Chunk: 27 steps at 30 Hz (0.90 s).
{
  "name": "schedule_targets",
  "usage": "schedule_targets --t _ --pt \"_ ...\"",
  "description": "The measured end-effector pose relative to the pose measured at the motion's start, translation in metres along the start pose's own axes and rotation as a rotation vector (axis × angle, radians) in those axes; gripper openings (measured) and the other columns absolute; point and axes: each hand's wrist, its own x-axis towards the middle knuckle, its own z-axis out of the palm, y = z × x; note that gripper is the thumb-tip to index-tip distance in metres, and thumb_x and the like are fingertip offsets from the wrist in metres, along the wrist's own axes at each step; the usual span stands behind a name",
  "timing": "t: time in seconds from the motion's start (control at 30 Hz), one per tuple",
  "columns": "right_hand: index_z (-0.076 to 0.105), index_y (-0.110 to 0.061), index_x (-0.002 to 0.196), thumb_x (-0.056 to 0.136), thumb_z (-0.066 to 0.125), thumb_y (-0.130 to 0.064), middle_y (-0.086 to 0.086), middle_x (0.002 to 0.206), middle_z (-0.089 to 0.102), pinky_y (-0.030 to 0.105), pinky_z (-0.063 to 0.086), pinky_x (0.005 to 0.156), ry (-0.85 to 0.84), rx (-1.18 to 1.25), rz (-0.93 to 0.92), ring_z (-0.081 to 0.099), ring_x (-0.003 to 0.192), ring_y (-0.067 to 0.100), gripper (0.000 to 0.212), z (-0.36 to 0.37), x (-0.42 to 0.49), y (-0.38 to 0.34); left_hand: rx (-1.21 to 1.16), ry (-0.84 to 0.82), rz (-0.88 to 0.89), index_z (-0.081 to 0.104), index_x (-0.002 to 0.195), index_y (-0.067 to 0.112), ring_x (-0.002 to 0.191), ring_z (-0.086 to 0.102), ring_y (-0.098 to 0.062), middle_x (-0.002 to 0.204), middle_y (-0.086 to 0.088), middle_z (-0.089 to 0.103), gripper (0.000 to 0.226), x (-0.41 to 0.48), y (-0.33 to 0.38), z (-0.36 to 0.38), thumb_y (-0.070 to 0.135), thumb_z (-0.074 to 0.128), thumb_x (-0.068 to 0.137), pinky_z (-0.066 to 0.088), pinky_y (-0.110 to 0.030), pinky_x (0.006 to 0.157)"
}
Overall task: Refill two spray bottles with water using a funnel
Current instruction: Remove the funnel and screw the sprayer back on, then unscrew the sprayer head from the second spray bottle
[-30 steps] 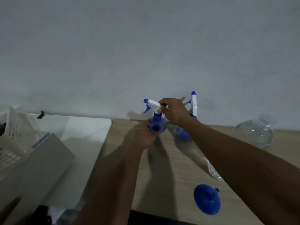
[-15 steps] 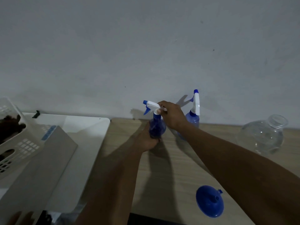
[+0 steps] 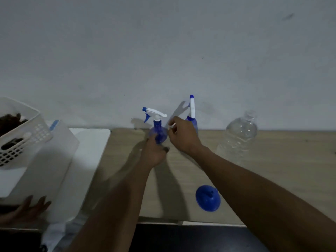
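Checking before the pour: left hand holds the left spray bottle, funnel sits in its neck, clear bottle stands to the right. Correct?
No: the funnel lies on the table, as the head view shows. The left hand does hold the left spray bottle, and the clear bottle stands to the right.

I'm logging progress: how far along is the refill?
Nothing looks done: left spray bottle and right spray bottle have their heads on. In hand: left hand grips the left one, right hand beside its head. Left: open both, fit the blue funnel lying on the table, pour water.
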Motion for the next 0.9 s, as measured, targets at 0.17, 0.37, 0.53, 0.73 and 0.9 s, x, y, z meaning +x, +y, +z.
schedule_targets --t 0.17,0.37,0.53,0.73,0.9 --pt "0.064 -0.011 0.097 0.091 0.059 -0.012 0.004 0.076 0.067 0.03 0.052 0.067 -0.01 0.051 0.016 0.063 0.07 0.019 0.008 -0.025 -0.055 0.02 -0.073 -0.033 -0.091 0.048 0.138 0.018 0.098 0.063 -0.025 0.11 -0.005 0.059 0.064 -0.033 0.014 0.033 0.026 0.079 0.082 0.054 -0.041 0.092" --pt "0.066 -0.013 0.094 0.086 0.062 -0.014 0.0 0.067 0.066 0.028 0.051 0.066 -0.025 0.028 0.051 0.061 0.063 0.015 0.009 -0.053 -0.106 0.056 -0.071 -0.121 -0.073 0.049 0.137 0.017 0.097 0.063 -0.022 0.116 -0.006 0.062 0.063 -0.06 0.029 0.066 0.025 0.08 0.083 0.053 -0.036 0.091" --pt "0.067 -0.017 0.095 0.086 0.065 -0.017 0.0 0.065 0.068 0.01 0.042 0.057 -0.035 0.049 0.1 0.061 0.057 0.008 0.009 -0.076 -0.134 0.077 -0.05 -0.2 -0.056 0.051 0.135 0.018 0.104 0.063 -0.021 0.118 -0.005 0.061 0.063 -0.068 0.044 0.087 0.025 0.082 0.081 0.053 -0.036 0.093" --pt "0.069 -0.022 0.084 0.083 0.064 -0.022 -0.005 0.061 0.066 0.014 0.045 0.058 0.032 0.048 0.171 0.061 0.058 0.005 0.005 -0.103 -0.15 0.099 -0.037 -0.234 -0.006 0.051 0.131 0.026 0.107 0.059 -0.014 0.123 0.004 0.06 0.067 -0.067 0.068 0.106 0.028 0.085 0.072 0.046 -0.026 0.087" --pt "0.069 -0.024 0.081 0.083 0.063 -0.025 -0.007 0.062 0.066 0.025 0.053 0.062 0.06 0.019 0.214 0.062 0.06 0.005 0.006 -0.119 -0.152 0.114 -0.064 -0.238 0.014 0.052 0.126 0.033 0.111 0.062 -0.012 0.122 0.009 0.062 0.078 -0.06 0.078 0.119 0.043 0.088 0.057 0.052 -0.037 0.097"
